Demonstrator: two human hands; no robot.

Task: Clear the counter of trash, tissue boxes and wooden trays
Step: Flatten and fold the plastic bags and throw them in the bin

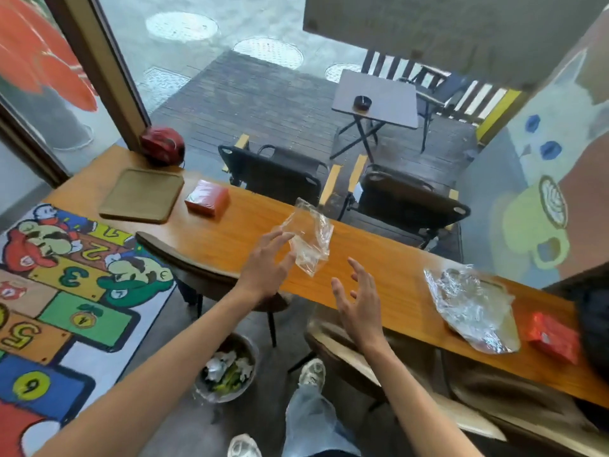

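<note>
A long wooden counter (pixel 379 265) runs along the window. My left hand (pixel 263 268) pinches the lower edge of a clear plastic wrapper (pixel 311 239), which stands lifted above the counter's middle. My right hand (pixel 359 305) hovers just to the right of it, fingers spread and empty. A wooden tray (pixel 141 196) lies at the counter's left end with a red tissue box (pixel 207 196) beside it. At the right, crumpled clear plastic (pixel 468 301) covers a second tray (pixel 507 331), next to an orange-red tissue box (pixel 553 338).
A round trash bin (pixel 227 369) with paper and wrappers in it stands on the floor below my left arm. Wooden chairs (pixel 197 268) are tucked under the counter. A red rounded object (pixel 163 145) sits at the far left corner. A dark bulky thing (pixel 593 324) is at the right edge.
</note>
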